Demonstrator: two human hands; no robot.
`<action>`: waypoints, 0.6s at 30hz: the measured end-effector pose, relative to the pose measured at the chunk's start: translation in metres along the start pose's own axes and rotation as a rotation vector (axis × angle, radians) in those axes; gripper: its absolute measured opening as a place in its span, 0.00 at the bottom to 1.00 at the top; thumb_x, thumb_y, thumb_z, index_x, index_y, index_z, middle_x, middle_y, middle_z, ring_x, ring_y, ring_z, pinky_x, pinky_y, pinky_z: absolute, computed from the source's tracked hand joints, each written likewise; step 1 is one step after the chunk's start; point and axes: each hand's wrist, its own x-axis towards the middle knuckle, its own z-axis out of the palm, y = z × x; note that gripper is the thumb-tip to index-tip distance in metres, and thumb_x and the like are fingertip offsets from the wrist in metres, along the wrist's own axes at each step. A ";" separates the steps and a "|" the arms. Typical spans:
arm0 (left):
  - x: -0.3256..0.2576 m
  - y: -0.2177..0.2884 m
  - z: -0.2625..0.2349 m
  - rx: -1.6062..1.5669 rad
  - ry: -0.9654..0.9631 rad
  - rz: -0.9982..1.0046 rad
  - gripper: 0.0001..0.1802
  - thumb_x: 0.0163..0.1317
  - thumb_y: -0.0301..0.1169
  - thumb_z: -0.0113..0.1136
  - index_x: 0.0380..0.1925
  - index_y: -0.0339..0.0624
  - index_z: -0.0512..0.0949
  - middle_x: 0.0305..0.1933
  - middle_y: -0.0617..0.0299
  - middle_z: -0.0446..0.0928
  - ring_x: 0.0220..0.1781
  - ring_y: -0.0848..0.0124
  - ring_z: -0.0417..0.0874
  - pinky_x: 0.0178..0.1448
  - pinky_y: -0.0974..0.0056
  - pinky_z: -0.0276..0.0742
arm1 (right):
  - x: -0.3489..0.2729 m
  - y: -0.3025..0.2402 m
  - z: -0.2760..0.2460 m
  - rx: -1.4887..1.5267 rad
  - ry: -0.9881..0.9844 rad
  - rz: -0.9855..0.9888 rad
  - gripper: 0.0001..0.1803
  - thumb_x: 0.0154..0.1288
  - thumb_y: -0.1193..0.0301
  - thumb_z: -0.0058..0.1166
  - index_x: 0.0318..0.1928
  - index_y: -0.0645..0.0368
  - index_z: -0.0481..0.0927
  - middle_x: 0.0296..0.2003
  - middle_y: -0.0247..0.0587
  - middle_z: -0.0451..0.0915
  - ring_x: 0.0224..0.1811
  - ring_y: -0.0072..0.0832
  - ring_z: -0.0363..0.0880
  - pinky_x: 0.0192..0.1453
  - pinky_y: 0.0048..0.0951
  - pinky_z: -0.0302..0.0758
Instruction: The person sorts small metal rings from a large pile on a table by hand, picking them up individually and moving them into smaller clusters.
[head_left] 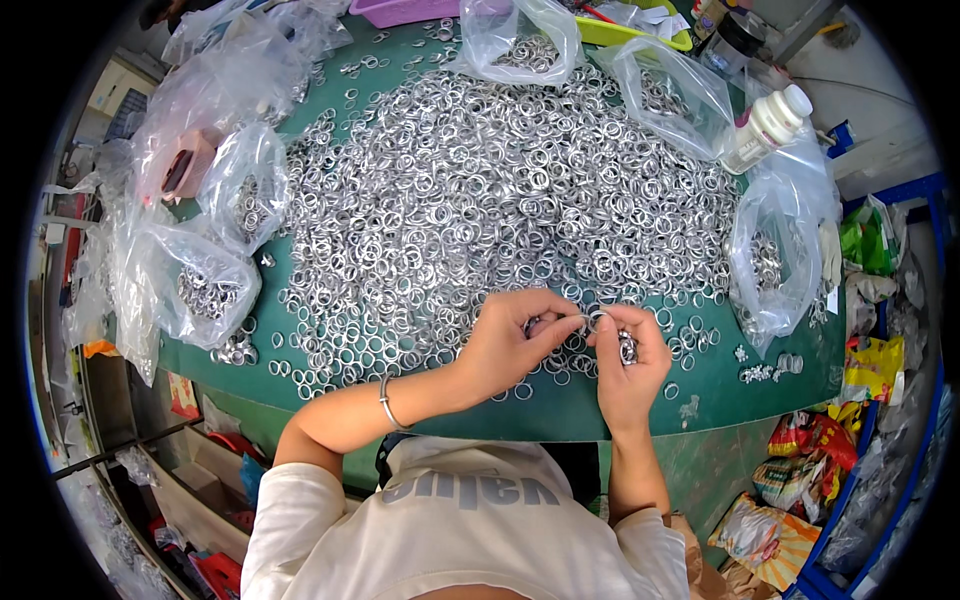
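A wide heap of silver metal rings (pixel 470 190) covers the middle of the green table (pixel 250 390). At the heap's near edge my left hand (pixel 510 340) is closed, its thumb and index finger pinched at one side of a single ring (pixel 595 318). My right hand (pixel 632 370) grips that ring's other side between thumb and index finger. More rings (pixel 627 347) are tucked in the curled fingers of my right hand. Small dark-looking rings also show by my left fingers, partly hidden. Loose rings (pixel 690 340) lie on the table right of my right hand.
Clear plastic bags with rings stand left (pixel 205 285), right (pixel 775 250) and at the far side (pixel 525 45). A white bottle (pixel 768 128) stands at the far right, a pink container (pixel 190 165) at left. Small silver pieces (pixel 760 373) lie near the right edge.
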 end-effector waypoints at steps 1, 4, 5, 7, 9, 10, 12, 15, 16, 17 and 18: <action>0.000 0.001 0.001 0.045 0.008 0.053 0.05 0.57 0.24 0.61 0.32 0.34 0.81 0.21 0.70 0.74 0.23 0.85 0.64 0.26 0.75 0.61 | -0.001 -0.001 0.000 0.021 0.000 0.032 0.04 0.60 0.80 0.55 0.36 0.66 0.76 0.24 0.38 0.80 0.25 0.18 0.78 0.30 0.19 0.72; 0.000 0.002 0.000 0.079 -0.003 0.071 0.05 0.57 0.23 0.60 0.32 0.34 0.81 0.23 0.67 0.76 0.23 0.84 0.65 0.26 0.75 0.62 | -0.002 -0.007 0.001 -0.001 -0.016 0.008 0.03 0.62 0.79 0.53 0.37 0.64 0.75 0.24 0.32 0.78 0.24 0.12 0.72 0.27 0.14 0.66; 0.000 0.001 -0.001 0.073 -0.011 0.054 0.05 0.57 0.23 0.60 0.32 0.34 0.81 0.24 0.66 0.77 0.23 0.84 0.65 0.26 0.75 0.62 | -0.002 -0.008 0.002 0.012 -0.011 0.017 0.03 0.61 0.80 0.53 0.37 0.64 0.76 0.24 0.34 0.79 0.24 0.14 0.74 0.28 0.15 0.68; -0.001 0.000 0.000 0.038 0.000 0.046 0.05 0.56 0.23 0.61 0.32 0.35 0.81 0.19 0.65 0.72 0.21 0.82 0.63 0.24 0.72 0.61 | -0.003 -0.008 0.002 0.036 -0.001 0.036 0.03 0.60 0.80 0.54 0.36 0.66 0.76 0.25 0.39 0.80 0.25 0.18 0.78 0.30 0.19 0.73; -0.001 -0.003 0.000 -0.023 0.001 0.036 0.05 0.56 0.24 0.61 0.32 0.35 0.81 0.17 0.64 0.70 0.20 0.81 0.63 0.23 0.71 0.61 | -0.004 -0.007 0.001 0.059 -0.019 0.064 0.03 0.60 0.80 0.54 0.36 0.66 0.76 0.25 0.39 0.80 0.26 0.18 0.78 0.30 0.19 0.73; 0.000 -0.005 0.000 -0.066 -0.003 0.027 0.05 0.56 0.24 0.61 0.32 0.35 0.81 0.17 0.64 0.70 0.20 0.81 0.63 0.23 0.71 0.61 | -0.004 -0.006 0.000 0.071 -0.028 0.078 0.03 0.60 0.80 0.54 0.36 0.66 0.76 0.25 0.39 0.81 0.26 0.18 0.78 0.30 0.19 0.73; -0.002 -0.004 0.000 -0.047 -0.018 0.031 0.05 0.56 0.25 0.61 0.32 0.35 0.81 0.18 0.65 0.70 0.20 0.82 0.63 0.23 0.72 0.61 | -0.002 -0.002 -0.001 0.057 -0.052 -0.008 0.03 0.62 0.80 0.53 0.37 0.65 0.76 0.25 0.35 0.79 0.25 0.15 0.75 0.29 0.15 0.68; -0.005 -0.001 -0.003 0.061 -0.038 0.032 0.06 0.58 0.26 0.60 0.31 0.34 0.81 0.19 0.68 0.72 0.22 0.83 0.64 0.24 0.72 0.62 | 0.001 0.000 -0.006 0.078 -0.105 -0.107 0.03 0.63 0.79 0.52 0.37 0.65 0.76 0.25 0.34 0.77 0.25 0.13 0.72 0.28 0.14 0.66; -0.003 -0.006 -0.003 0.046 -0.040 0.005 0.06 0.58 0.26 0.60 0.32 0.34 0.81 0.20 0.69 0.72 0.22 0.84 0.64 0.25 0.73 0.62 | 0.001 0.000 -0.007 0.092 -0.126 -0.135 0.03 0.63 0.79 0.52 0.37 0.65 0.76 0.25 0.34 0.77 0.25 0.14 0.72 0.28 0.14 0.66; -0.002 -0.008 -0.003 0.033 -0.043 -0.022 0.07 0.58 0.27 0.60 0.32 0.34 0.81 0.20 0.69 0.73 0.23 0.84 0.65 0.25 0.73 0.63 | 0.002 -0.003 -0.008 0.107 -0.113 -0.063 0.03 0.63 0.78 0.52 0.37 0.65 0.76 0.25 0.34 0.77 0.25 0.14 0.72 0.29 0.14 0.66; -0.001 -0.007 -0.004 -0.038 -0.037 -0.096 0.07 0.59 0.27 0.59 0.32 0.34 0.81 0.20 0.70 0.73 0.22 0.85 0.65 0.24 0.74 0.61 | 0.004 -0.007 -0.009 0.122 -0.100 0.009 0.04 0.63 0.78 0.52 0.37 0.65 0.76 0.24 0.33 0.77 0.25 0.14 0.71 0.29 0.14 0.66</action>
